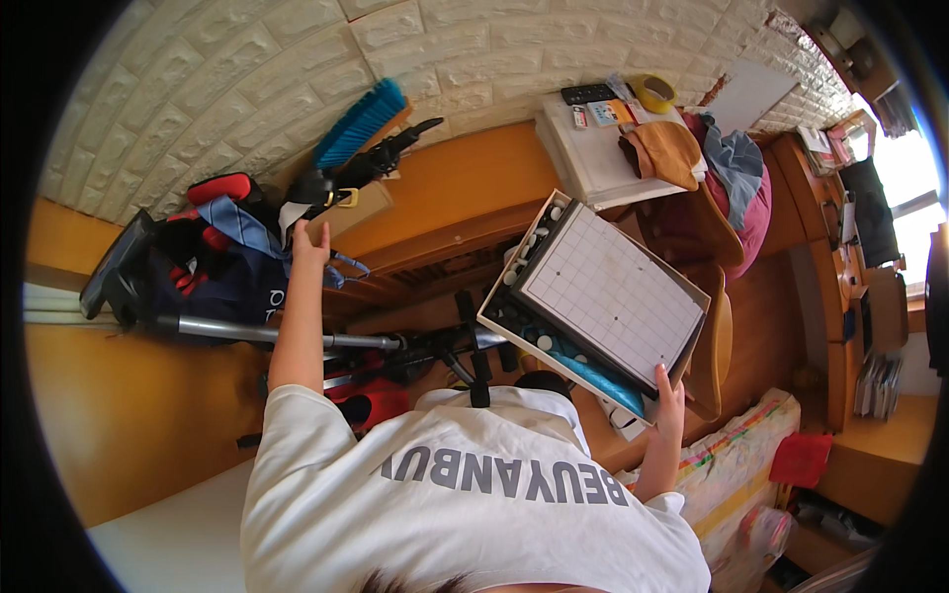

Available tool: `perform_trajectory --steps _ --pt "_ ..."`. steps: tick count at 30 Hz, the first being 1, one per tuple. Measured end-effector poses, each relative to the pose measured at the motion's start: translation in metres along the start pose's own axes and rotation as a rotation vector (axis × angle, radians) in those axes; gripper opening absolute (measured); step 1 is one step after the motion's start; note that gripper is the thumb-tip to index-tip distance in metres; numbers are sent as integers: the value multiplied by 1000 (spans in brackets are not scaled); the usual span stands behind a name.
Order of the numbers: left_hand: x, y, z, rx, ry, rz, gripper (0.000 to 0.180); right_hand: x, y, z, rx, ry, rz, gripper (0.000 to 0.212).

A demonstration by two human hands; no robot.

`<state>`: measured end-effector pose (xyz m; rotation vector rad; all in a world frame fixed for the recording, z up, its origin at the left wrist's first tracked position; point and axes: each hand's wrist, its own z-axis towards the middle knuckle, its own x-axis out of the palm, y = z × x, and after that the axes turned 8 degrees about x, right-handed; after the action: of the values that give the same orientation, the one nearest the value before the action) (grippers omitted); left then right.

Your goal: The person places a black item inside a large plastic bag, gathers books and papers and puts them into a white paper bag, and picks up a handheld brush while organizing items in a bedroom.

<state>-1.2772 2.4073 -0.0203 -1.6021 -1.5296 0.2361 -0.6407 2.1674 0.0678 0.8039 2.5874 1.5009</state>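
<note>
My right hand [670, 400] grips the near right corner of a shallow open box [583, 368], its thumb over the rim. The box is held tilted above the chairs. In it lie a white board with a square grid [611, 282], small round white pieces [512, 265] along the left side, and a blue plastic wrapping [600, 383]. My left hand [311, 242] reaches to the far left, thumb and a finger apart, beside a black belt [318, 190] with a gold-coloured buckle. Whether it touches the belt cannot be made out. A blue strap [242, 232] hangs next to it.
A blue-bristled brush [361, 124] leans against the white brick wall [474, 59]. On a white container [583, 153] lie a brown leather piece [662, 153] and a yellow tape roll [653, 94]. A metal pole [247, 329] crosses at left; wooden chairs [722, 331] stand at right.
</note>
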Motion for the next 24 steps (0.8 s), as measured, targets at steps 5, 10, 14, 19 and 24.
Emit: perform_trajectory --steps 5,10,14,19,24 --pt "-28 -26 26 -24 17 -29 34 11 -4 0 19 43 -23 35" --pt "17 3 -39 -231 -262 300 51 24 -8 -7 24 4 -9 39" --pt "19 -2 -35 -278 -60 -49 50 37 -4 -8 67 54 -58 46" --pt "28 -7 -27 -198 -102 45 36 41 1 -10 53 60 -52 33" --pt "21 -3 -48 -190 -43 114 46 39 1 -10 39 52 -55 33"
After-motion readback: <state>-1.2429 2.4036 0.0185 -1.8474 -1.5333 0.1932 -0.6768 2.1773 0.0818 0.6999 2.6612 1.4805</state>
